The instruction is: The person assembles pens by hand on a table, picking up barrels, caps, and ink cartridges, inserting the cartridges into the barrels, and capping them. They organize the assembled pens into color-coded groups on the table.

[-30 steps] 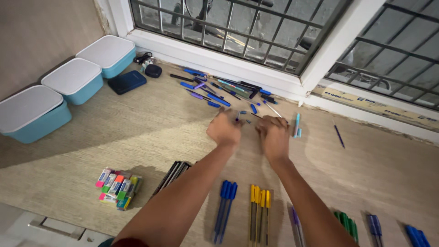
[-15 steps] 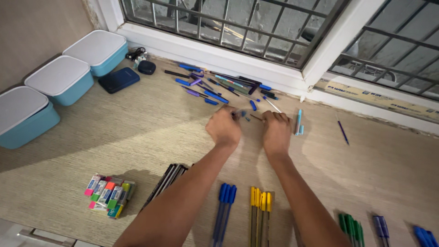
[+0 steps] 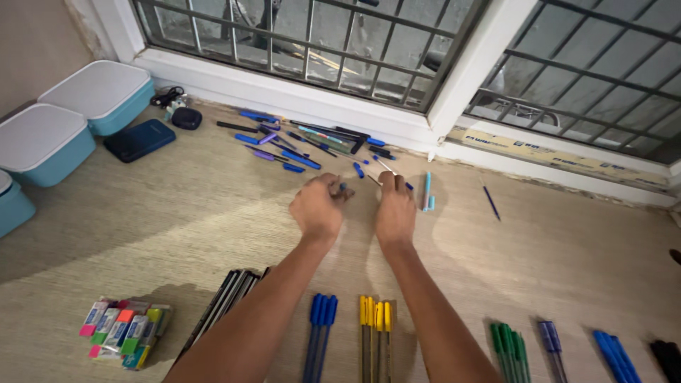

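I look down from a head camera at a beige woven floor mat (image 3: 177,220) below a barred window. My left hand (image 3: 317,209) and right hand (image 3: 395,209) reach out side by side to the middle of the mat, knuckles up. The left fingers are curled shut around a small blue pen piece (image 3: 342,187) that peeks out at the fingertips. The right fingers are also curled, seemingly pinching a thin pale pen (image 3: 385,168) whose far end points toward the window. I judge the step in hand to be working these two parts together or apart between the hands. Parts this small call for a firm pinch and close alignment. Just beyond the hands lies a loose scatter of blue and purple pens (image 3: 305,138), and a light blue pen (image 3: 426,190) lies just right of the right hand. Near me are sorted rows of blue pens (image 3: 319,333), yellow pens (image 3: 374,333) and green pens (image 3: 507,344), with colourful erasers (image 3: 120,330) near left. Teal boxes with white lids (image 3: 99,92) stand far left.
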